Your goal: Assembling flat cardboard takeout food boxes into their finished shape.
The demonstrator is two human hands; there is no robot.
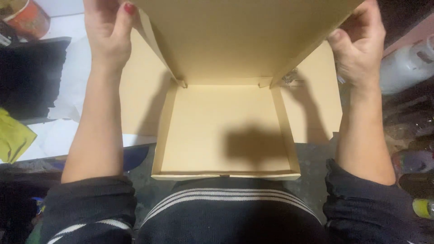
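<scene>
The cardboard box (226, 131) is plain pale tan inside, with a darker grey-brown shadow patch on its floor near the front. The flat cardboard sheets (316, 99) under it are the same tan. The sleeves (90, 203) are black, and the sweater front (226, 199) is black with thin white stripes. A thumbnail on the left hand (106, 31) is painted red. At far left sits a red and cream cup (27, 18); a yellow-green cloth (13, 138) lies left.
</scene>
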